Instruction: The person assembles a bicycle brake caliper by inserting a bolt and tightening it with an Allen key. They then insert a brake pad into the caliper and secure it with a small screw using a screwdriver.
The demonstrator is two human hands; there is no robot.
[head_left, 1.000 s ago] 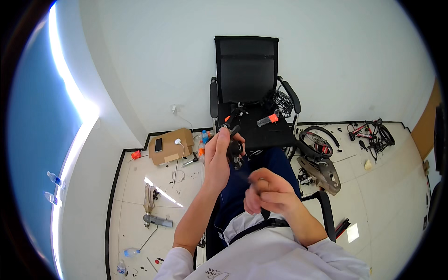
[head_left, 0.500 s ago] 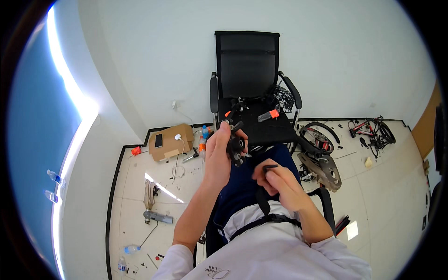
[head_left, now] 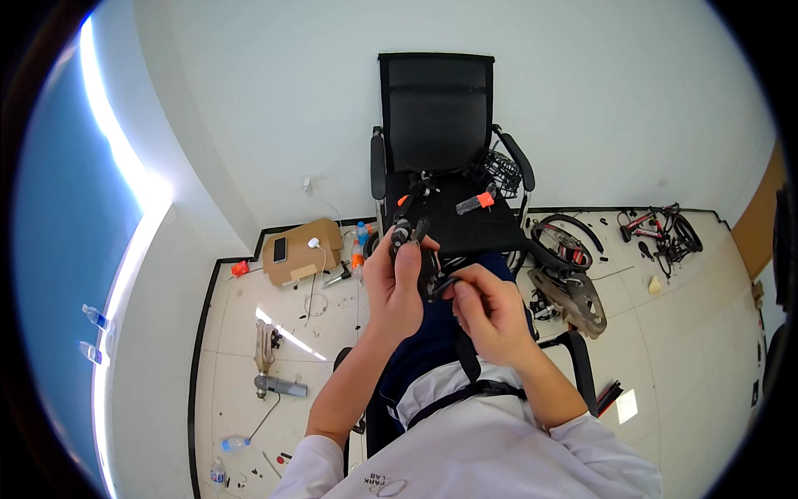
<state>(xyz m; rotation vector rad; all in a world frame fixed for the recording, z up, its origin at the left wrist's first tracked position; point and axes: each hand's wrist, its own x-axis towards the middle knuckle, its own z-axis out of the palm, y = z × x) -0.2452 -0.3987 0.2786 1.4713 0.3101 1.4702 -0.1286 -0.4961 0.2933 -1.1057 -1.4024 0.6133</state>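
My left hand [head_left: 392,287] is closed around a dark, compact mechanical part [head_left: 424,270] with rounded black pieces, held up above my lap. Its exact kind is partly hidden by my fingers. Close on its right, my right hand [head_left: 489,309] pinches a small black L-shaped hex key [head_left: 446,285]. The key's far end reaches the lower right side of the part; whether it sits in a bolt I cannot tell. Beyond both hands stands a black mesh office chair [head_left: 440,116], with a grey-and-orange wrapped piece [head_left: 475,203] on its seat.
A black wire basket [head_left: 499,172] rests on the chair seat. To the right lie a wheel [head_left: 565,249] and a small red-and-black bicycle frame [head_left: 652,229]. On the left are cardboard [head_left: 303,249] with a phone [head_left: 280,249], a metal bracket [head_left: 266,349] and a plastic bottle [head_left: 236,444].
My right hand has moved up and left with the hex key, bringing it to the part. My left hand has turned the part and shifted slightly.
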